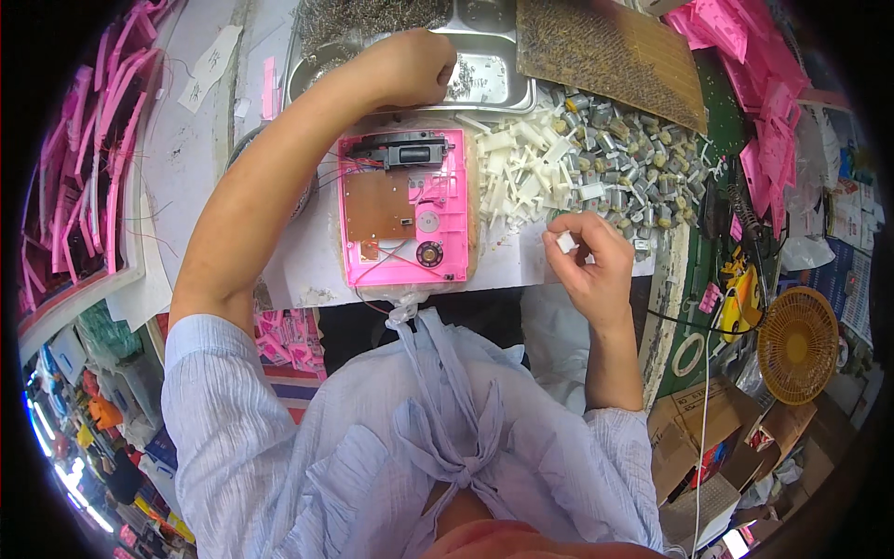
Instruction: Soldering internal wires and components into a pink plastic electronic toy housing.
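Observation:
A pink plastic housing (452,233) lies open on the bench in front of me, with a brown circuit board (377,207), a black part at its top and small round pieces inside. My left hand (410,67) reaches far forward into a metal tray (498,88) of small screws, fingers closed down in the pile. My right hand (589,256) is to the right of the housing and pinches a small white plastic piece (565,242) between thumb and fingers.
A heap of white plastic pieces (521,168) and small grey motors (633,163) lies right of the housing. A brown perforated board (605,51) sits behind them. Pink housings (84,158) are stacked at left and far right. A round yellow fan (796,345) stands low right.

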A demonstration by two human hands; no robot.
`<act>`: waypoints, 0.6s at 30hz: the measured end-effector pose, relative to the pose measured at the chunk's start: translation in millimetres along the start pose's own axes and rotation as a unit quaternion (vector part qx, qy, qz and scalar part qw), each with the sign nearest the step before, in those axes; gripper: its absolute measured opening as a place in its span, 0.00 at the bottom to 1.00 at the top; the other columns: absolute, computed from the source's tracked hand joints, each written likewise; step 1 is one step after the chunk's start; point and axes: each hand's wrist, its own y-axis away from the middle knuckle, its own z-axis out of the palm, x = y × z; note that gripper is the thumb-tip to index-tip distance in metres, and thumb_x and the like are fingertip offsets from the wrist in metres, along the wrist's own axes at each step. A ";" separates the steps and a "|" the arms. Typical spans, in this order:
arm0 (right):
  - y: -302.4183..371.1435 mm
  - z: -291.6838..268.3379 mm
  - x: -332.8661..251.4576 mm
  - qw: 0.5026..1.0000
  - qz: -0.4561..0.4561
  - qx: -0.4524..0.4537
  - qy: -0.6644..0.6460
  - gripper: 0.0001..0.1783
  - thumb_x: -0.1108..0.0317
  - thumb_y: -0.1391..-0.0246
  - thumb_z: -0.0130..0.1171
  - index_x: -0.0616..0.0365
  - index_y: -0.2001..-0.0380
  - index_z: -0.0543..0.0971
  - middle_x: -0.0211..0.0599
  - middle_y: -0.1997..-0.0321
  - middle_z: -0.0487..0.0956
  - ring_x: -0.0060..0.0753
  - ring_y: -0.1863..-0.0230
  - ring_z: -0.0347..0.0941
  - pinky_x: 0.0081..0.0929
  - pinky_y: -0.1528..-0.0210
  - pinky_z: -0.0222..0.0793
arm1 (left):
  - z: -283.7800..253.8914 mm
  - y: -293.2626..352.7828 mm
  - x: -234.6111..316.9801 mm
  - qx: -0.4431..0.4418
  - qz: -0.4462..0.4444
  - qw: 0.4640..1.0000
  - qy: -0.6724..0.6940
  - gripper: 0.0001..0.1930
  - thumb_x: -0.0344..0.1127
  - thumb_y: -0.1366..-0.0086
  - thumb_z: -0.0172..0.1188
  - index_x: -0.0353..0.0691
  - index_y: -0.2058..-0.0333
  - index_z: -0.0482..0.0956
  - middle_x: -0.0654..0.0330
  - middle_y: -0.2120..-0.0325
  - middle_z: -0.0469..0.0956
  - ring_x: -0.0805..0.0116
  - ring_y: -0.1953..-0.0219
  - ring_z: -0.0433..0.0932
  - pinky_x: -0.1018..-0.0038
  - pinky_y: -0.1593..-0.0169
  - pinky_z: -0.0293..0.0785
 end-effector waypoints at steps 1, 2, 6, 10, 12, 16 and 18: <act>0.4 -0.5 1.7 1.000 -0.006 0.006 -0.001 0.07 0.77 0.50 0.69 0.60 0.68 0.81 0.31 0.72 0.79 0.18 0.81 0.67 0.19 0.79 0.62 | -4.8 3.0 2.4 0.012 0.008 1.000 0.007 0.07 0.34 0.48 0.65 0.35 0.74 0.82 0.47 0.75 0.81 0.48 0.70 0.81 0.59 0.63 0.77; 1.3 -1.2 4.7 1.000 -0.012 0.013 -0.003 0.07 0.77 0.50 0.69 0.60 0.68 0.81 0.31 0.71 0.79 0.18 0.81 0.67 0.19 0.79 0.62 | -5.6 3.2 0.7 0.009 -0.002 1.000 0.008 0.07 0.34 0.49 0.65 0.36 0.74 0.82 0.48 0.74 0.82 0.48 0.68 0.82 0.59 0.62 0.77; -5.4 1.9 -0.7 1.000 -0.030 0.006 0.003 0.07 0.77 0.50 0.68 0.60 0.67 0.81 0.31 0.71 0.79 0.18 0.82 0.67 0.18 0.78 0.63 | 3.6 6.0 -0.2 0.026 -0.017 0.999 -0.036 0.07 0.34 0.50 0.65 0.37 0.73 0.82 0.48 0.72 0.83 0.46 0.65 0.83 0.58 0.59 0.79; -14.9 9.5 -13.7 0.999 -0.040 -0.011 -0.019 0.06 0.76 0.48 0.68 0.61 0.68 0.80 0.32 0.72 0.79 0.17 0.82 0.67 0.18 0.78 0.63 | 7.7 0.8 1.6 0.014 0.000 0.997 -0.072 0.08 0.35 0.48 0.64 0.36 0.72 0.82 0.47 0.72 0.82 0.45 0.65 0.83 0.56 0.59 0.79; -17.3 7.6 -16.9 0.999 -0.040 -0.011 -0.026 0.06 0.74 0.45 0.67 0.61 0.67 0.80 0.32 0.73 0.79 0.16 0.81 0.68 0.18 0.77 0.63 | 0.4 8.8 2.2 0.018 -0.001 0.998 -0.052 0.09 0.34 0.47 0.65 0.35 0.71 0.82 0.46 0.71 0.83 0.45 0.64 0.82 0.56 0.58 0.78; -43.2 9.6 -5.7 0.980 0.076 -0.060 -0.173 0.07 0.68 0.40 0.65 0.60 0.65 0.79 0.30 0.76 0.78 0.13 0.80 0.69 0.17 0.77 0.63 | -2.8 21.7 -6.2 0.083 0.003 0.996 -0.031 0.09 0.36 0.46 0.68 0.35 0.72 0.81 0.47 0.70 0.83 0.45 0.63 0.82 0.56 0.56 0.77; -65.8 18.1 -12.6 0.982 0.052 -0.054 -0.174 0.08 0.66 0.38 0.63 0.60 0.64 0.79 0.28 0.77 0.79 0.12 0.79 0.70 0.17 0.77 0.63 | 6.7 20.3 -10.2 0.112 0.005 0.992 -0.053 0.08 0.35 0.46 0.66 0.36 0.72 0.81 0.47 0.69 0.83 0.45 0.63 0.82 0.55 0.56 0.77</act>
